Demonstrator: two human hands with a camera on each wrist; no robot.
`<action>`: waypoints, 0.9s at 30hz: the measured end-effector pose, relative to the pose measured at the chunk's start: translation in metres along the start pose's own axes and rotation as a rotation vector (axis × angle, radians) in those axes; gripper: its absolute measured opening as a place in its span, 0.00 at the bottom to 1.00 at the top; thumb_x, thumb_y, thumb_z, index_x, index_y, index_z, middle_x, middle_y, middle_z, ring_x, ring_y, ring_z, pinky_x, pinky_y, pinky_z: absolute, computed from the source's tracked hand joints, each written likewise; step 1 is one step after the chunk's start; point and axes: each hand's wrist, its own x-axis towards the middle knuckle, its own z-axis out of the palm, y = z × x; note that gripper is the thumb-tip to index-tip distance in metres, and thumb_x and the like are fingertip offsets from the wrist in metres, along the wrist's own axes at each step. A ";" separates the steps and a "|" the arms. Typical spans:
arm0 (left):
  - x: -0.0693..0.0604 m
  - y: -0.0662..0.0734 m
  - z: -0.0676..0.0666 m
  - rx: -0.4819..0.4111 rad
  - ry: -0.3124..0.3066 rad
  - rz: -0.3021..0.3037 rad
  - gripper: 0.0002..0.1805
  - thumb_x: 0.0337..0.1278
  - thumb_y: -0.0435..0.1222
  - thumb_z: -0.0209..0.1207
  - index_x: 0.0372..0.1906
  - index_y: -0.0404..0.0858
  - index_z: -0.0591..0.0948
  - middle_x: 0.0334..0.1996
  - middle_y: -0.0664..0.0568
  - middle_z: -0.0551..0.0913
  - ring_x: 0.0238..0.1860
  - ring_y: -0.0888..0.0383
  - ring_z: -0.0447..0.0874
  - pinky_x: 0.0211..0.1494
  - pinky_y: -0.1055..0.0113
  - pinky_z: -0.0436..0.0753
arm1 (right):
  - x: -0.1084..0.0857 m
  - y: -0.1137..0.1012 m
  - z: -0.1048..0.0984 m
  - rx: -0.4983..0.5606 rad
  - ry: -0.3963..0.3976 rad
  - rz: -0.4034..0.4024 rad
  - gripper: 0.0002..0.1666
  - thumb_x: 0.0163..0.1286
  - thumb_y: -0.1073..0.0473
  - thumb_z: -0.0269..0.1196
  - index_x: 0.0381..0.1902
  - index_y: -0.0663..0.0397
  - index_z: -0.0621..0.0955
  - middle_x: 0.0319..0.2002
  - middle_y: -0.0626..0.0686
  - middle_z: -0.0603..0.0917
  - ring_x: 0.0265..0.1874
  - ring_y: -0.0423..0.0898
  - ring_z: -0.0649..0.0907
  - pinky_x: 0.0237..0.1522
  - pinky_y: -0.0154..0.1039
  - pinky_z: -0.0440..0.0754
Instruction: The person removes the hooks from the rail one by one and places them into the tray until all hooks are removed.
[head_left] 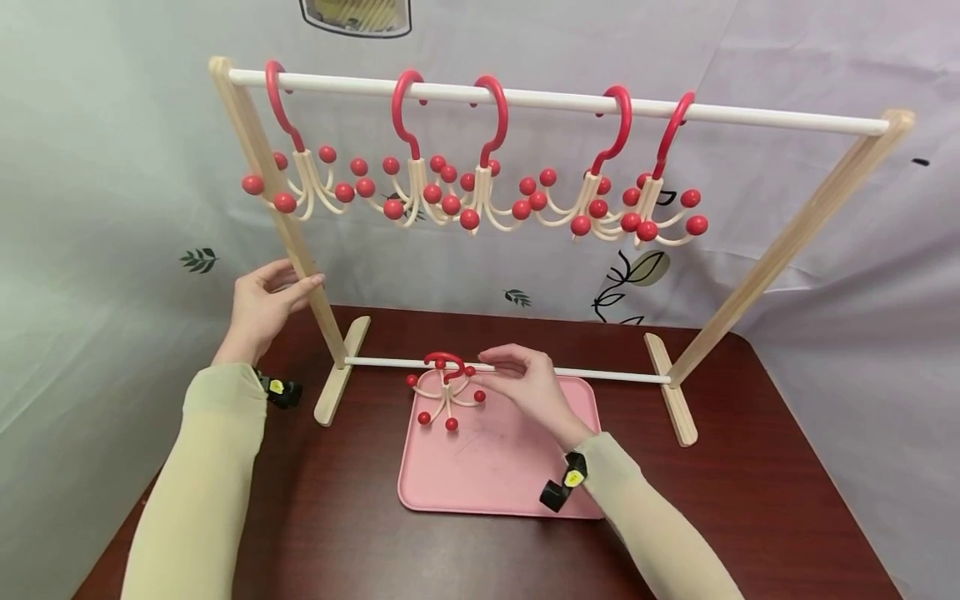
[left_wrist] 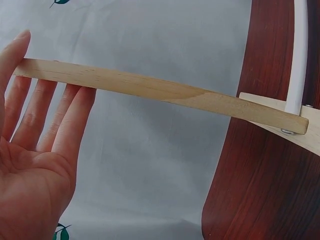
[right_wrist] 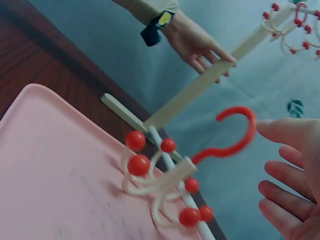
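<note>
My left hand (head_left: 262, 308) holds the rack's left wooden post (head_left: 303, 242), thumb on one side and fingers on the other; the left wrist view shows this grip on the post (left_wrist: 150, 89). On the pink tray (head_left: 495, 467), at its back left, sits a cream hanger (head_left: 447, 396) with a red hook and red balls. My right hand (head_left: 528, 387) is just right of that hook, fingers loosely bent and apart. In the right wrist view the thumb of the hand (right_wrist: 295, 175) is at the red hook (right_wrist: 247, 135); whether they touch I cannot tell.
Several similar hangers (head_left: 417, 179) hang from the rack's white top rod (head_left: 555, 100). A lower white rod (head_left: 615, 375) runs behind the tray to the right wooden post (head_left: 780, 250). The rack's feet (head_left: 671, 392) stand on the dark red table (head_left: 337, 533), before a pale patterned cloth.
</note>
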 end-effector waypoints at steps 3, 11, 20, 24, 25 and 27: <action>0.000 -0.001 0.000 0.007 -0.004 0.000 0.31 0.60 0.45 0.72 0.65 0.35 0.79 0.43 0.62 0.86 0.44 0.66 0.85 0.46 0.73 0.85 | -0.011 0.000 -0.018 -0.019 0.032 0.002 0.23 0.59 0.62 0.78 0.52 0.57 0.87 0.50 0.59 0.87 0.52 0.61 0.85 0.56 0.50 0.83; 0.001 -0.002 -0.001 0.027 -0.003 -0.007 0.33 0.60 0.47 0.71 0.66 0.35 0.78 0.45 0.61 0.85 0.45 0.65 0.85 0.47 0.72 0.85 | -0.039 -0.004 -0.069 -0.047 0.110 -0.011 0.24 0.59 0.63 0.78 0.53 0.60 0.86 0.51 0.57 0.87 0.54 0.63 0.83 0.57 0.48 0.82; 0.001 -0.003 -0.001 0.042 0.001 -0.012 0.32 0.60 0.47 0.71 0.66 0.37 0.79 0.45 0.60 0.84 0.46 0.65 0.84 0.45 0.75 0.84 | -0.057 -0.029 -0.109 -0.133 0.219 -0.014 0.25 0.61 0.64 0.77 0.56 0.61 0.84 0.54 0.59 0.86 0.52 0.43 0.85 0.55 0.37 0.82; 0.001 -0.002 -0.001 0.043 0.001 -0.012 0.33 0.61 0.47 0.71 0.66 0.36 0.78 0.45 0.60 0.84 0.46 0.65 0.84 0.45 0.75 0.84 | -0.061 -0.054 -0.122 -0.179 0.274 -0.055 0.26 0.59 0.65 0.78 0.57 0.59 0.85 0.53 0.58 0.86 0.50 0.42 0.86 0.54 0.36 0.83; 0.001 -0.002 0.000 0.044 0.002 -0.013 0.33 0.60 0.47 0.71 0.66 0.36 0.78 0.46 0.60 0.84 0.46 0.65 0.84 0.45 0.75 0.84 | -0.062 -0.061 -0.125 -0.195 0.287 -0.067 0.27 0.59 0.65 0.78 0.57 0.58 0.85 0.53 0.57 0.86 0.50 0.42 0.86 0.55 0.36 0.82; 0.001 -0.001 0.000 0.044 0.003 -0.014 0.33 0.60 0.47 0.71 0.66 0.36 0.78 0.46 0.60 0.84 0.46 0.65 0.84 0.45 0.75 0.84 | -0.065 -0.075 -0.130 -0.211 0.308 -0.099 0.27 0.58 0.67 0.78 0.57 0.57 0.85 0.52 0.56 0.87 0.50 0.43 0.86 0.55 0.36 0.82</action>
